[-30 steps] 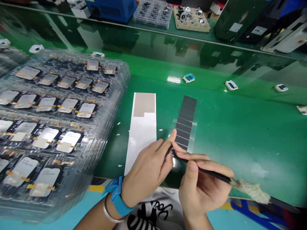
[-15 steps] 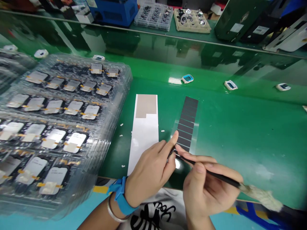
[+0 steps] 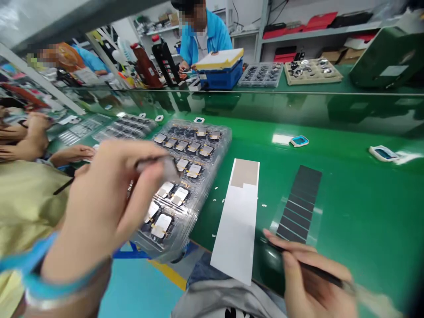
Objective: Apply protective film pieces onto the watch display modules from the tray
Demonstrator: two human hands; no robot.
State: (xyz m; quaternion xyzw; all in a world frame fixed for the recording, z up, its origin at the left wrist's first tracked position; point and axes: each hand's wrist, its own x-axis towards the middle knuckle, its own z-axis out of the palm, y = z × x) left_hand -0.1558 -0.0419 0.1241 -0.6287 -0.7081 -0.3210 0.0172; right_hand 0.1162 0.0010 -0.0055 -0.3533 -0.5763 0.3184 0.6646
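My left hand point(image 3: 102, 207), blurred and raised over the left side, pinches a small flat grey part with a dark edge point(image 3: 172, 170) between thumb and finger. Behind it lies a clear plastic tray point(image 3: 202, 196) holding rows of small dark modules with white-silver faces. My right hand point(image 3: 318, 282) grips black tweezers point(image 3: 319, 270) like a pen, their tip low over the green table. Just beyond that hand is a clear sheet with black rectangular stickers point(image 3: 295, 212). To its left lies a white backing strip point(image 3: 236, 229) with a beige patch at the far end.
White watch-like cases, one with a blue face point(image 3: 300, 141) and another point(image 3: 383, 153), sit along the back. A raised shelf carries a blue machine point(image 3: 221, 79) and a beige parts tray point(image 3: 313, 72). Co-workers sit at left and stand behind. White scraps dot the table.
My left hand has moved away from the tweezers, up and left toward the tray, carrying the small part. The view has swung left and up. My right hand keeps the tweezers near the black stickers.
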